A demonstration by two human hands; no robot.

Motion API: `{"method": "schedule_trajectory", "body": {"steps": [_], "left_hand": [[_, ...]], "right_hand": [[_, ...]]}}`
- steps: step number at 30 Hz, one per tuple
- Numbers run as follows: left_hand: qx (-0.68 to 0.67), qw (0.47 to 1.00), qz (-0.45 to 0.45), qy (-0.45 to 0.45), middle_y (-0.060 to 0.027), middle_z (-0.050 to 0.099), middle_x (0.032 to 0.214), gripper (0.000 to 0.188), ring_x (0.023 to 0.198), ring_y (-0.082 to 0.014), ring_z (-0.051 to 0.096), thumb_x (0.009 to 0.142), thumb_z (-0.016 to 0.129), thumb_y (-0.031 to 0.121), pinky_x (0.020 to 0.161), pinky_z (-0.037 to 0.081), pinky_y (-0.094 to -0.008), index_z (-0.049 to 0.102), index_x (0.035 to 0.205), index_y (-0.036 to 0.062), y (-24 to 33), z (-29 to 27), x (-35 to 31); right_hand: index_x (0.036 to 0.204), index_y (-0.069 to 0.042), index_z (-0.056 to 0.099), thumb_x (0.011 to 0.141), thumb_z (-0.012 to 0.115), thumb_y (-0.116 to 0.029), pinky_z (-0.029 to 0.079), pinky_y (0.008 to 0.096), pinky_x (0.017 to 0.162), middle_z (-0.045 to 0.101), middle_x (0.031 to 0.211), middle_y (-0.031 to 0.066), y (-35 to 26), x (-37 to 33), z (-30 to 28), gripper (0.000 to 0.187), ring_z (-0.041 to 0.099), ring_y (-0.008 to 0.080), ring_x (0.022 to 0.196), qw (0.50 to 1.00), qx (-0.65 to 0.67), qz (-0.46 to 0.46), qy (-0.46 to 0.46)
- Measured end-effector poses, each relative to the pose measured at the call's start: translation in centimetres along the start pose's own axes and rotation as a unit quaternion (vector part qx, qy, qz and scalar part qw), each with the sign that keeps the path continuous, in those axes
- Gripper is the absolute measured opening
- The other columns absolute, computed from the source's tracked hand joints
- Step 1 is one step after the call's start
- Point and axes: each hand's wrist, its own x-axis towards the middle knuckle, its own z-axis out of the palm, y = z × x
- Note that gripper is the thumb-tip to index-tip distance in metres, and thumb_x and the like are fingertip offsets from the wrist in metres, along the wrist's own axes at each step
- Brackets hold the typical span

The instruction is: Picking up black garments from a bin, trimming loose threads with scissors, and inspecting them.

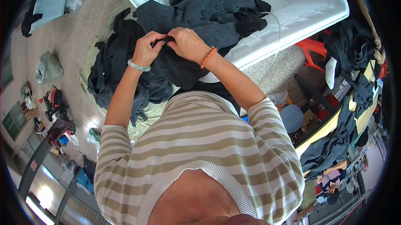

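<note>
My left hand (pixel 146 52) and my right hand (pixel 189 45) are close together in front of me, both with fingers pinched on the edge of a black garment (pixel 181 71). A narrow fold of its cloth spans between my fingertips, while the rest hangs down towards my lap. Just beyond my hands, a dark grey buttoned jacket (pixel 209 14) lies heaped with other dark clothes over the rim of a white plastic bin (pixel 311 5). Beside my left forearm, a pile of dark garments (pixel 119 64) rests on a pale green sheet (pixel 144 129).
To the right are a red plastic stool (pixel 312 50), a round blue-grey seat (pixel 291 118) and a table edge (pixel 319 135) with dark clothes. A pale tube (pixel 279 37) hangs over the bin. A green sack (pixel 51 68) and a scooter (pixel 56 103) stand leftward. Another person (pixel 332 179) is far right.
</note>
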Motion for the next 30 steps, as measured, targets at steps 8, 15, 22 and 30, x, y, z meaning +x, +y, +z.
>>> {"method": "schedule_trajectory", "body": {"steps": [8,15,22,30], "left_hand": [[0.002,1.000,0.010,0.019,-0.0083,0.065,0.087,0.016,0.073,-0.0180,0.062,0.079,0.060,-0.003,0.067,0.047,-0.0272,0.065,0.094,0.0004,-1.3,0.2,0.4],[0.062,0.998,-0.009,-0.025,-0.0115,0.063,0.085,0.014,0.076,-0.0283,0.063,0.078,0.062,0.003,0.068,0.049,-0.0339,0.063,0.091,0.0015,-1.1,-1.2,0.6],[0.252,0.960,0.114,0.033,-0.0110,0.059,0.086,0.010,0.088,-0.0329,0.056,0.077,0.060,-0.001,0.076,0.046,-0.0390,0.061,0.086,0.0041,2.6,1.3,4.8],[0.369,0.907,-0.040,-0.196,-0.0186,0.066,0.097,0.026,0.093,-0.0363,0.061,0.072,0.074,0.018,0.082,0.049,-0.0443,0.067,0.093,0.0047,-6.3,8.4,13.5]], "right_hand": [[0.094,0.002,0.066,0.074,0.061,0.001,0.050,0.0430,0.078,0.065,0.091,0.0211,1.2,0.2,0.1,0.021,0.062,0.0380,0.085,0.999,0.029,-0.039,-0.007],[0.095,-0.002,0.065,0.080,0.063,-0.009,0.051,0.0406,0.071,0.066,0.087,0.0173,0.7,-0.5,-0.4,0.016,0.064,0.0352,0.081,0.993,0.094,0.049,-0.060],[0.096,-0.006,0.069,0.080,0.061,-0.018,0.051,0.0418,0.077,0.067,0.091,0.0167,6.9,-3.7,-5.5,0.022,0.064,0.0351,0.087,0.985,-0.079,0.071,-0.132],[0.072,-0.003,0.068,0.074,0.057,-0.013,0.054,0.0415,0.066,0.067,0.076,0.0171,6.8,-1.7,-4.3,0.015,0.066,0.0336,0.076,0.982,-0.168,0.077,-0.030]]}}
